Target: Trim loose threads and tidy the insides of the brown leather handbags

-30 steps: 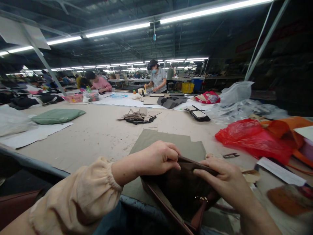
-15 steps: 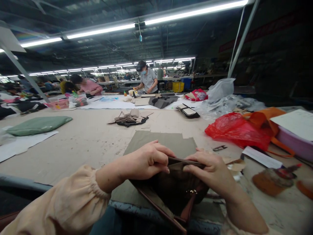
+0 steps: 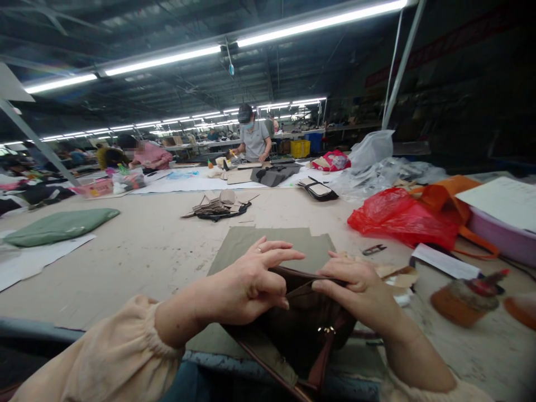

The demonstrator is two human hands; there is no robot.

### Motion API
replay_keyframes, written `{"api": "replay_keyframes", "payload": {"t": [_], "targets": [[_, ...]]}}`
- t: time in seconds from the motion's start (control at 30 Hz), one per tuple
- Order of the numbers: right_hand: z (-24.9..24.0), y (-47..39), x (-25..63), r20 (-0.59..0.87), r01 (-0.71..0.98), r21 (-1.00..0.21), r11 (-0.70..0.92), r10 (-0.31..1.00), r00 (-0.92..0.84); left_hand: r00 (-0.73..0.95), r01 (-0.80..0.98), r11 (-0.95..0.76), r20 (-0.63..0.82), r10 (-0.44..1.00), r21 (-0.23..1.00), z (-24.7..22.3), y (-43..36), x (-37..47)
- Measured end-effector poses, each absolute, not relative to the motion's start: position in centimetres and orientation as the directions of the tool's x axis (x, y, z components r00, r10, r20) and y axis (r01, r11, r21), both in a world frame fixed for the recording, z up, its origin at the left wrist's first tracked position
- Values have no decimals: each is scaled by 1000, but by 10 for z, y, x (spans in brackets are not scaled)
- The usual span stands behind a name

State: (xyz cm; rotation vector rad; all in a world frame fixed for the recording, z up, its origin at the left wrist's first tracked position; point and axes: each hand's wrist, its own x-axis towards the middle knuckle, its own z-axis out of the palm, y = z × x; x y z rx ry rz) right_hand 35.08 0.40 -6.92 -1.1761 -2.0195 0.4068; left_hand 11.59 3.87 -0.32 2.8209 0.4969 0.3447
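Observation:
A dark brown bag [image 3: 299,329] with a reddish-brown trimmed edge gapes open at the table's near edge, a small metal fitting showing on its inside. My right hand [image 3: 355,285] pinches the bag's upper rim, thumb inside and fingers behind. At the left end of that rim, my left hand [image 3: 255,279] has its thumb and lower fingers closed against the edge, while the upper fingers stretch out to the right, one wearing a ring. Beneath and behind the bag lies a flat grey-green sheet [image 3: 238,245].
Small snips [image 3: 374,249], a red plastic bag [image 3: 397,215] and a stained glue pot [image 3: 464,301] are on the right. Further back lie a pile of cut pieces [image 3: 221,205] and a black-and-white bundle [image 3: 317,188]. A green pouch [image 3: 62,226] rests left. People work beyond.
My left hand has shifted slightly left and its upper fingers have straightened off the rim. My right hand keeps its pinch. The whole view has moved a little.

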Motion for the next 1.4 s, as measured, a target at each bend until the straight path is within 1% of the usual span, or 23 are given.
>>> {"api": "replay_keyframes", "payload": {"t": [0.17,0.3,0.47,0.67,0.77,0.83,0.93,1.13,1.2,1.3,1.4], "targets": [[-68,3,350,469,614,-583,533,837,-281,816,468,-810,179,550,355,-8,38,117],[-67,3,350,449,606,-591,532,841,-300,758,526,-756,189,624,389,-9,40,123],[-65,4,351,431,578,-625,525,849,-305,706,589,-716,192,681,374,-10,49,129],[-68,9,356,393,557,-697,452,890,-230,677,637,-694,187,712,336,-14,60,132],[-69,7,359,384,515,-743,427,903,-194,662,650,-683,194,724,333,-14,62,134],[-68,5,361,378,488,-762,426,904,-200,652,658,-675,196,732,334,-14,61,135],[-68,1,362,388,518,-736,436,898,-206,642,667,-663,190,743,339,-13,60,136],[-74,3,357,486,568,-663,488,857,-169,634,674,-660,200,747,331,-13,59,137],[-74,4,356,501,602,-637,481,852,-150,637,673,-664,201,744,325,-13,59,137],[-70,2,354,487,659,-609,441,864,-127,640,669,-669,206,740,325,-13,58,137],[-66,0,354,458,666,-600,443,873,-168,636,669,-664,203,744,334,-13,59,137]]}}
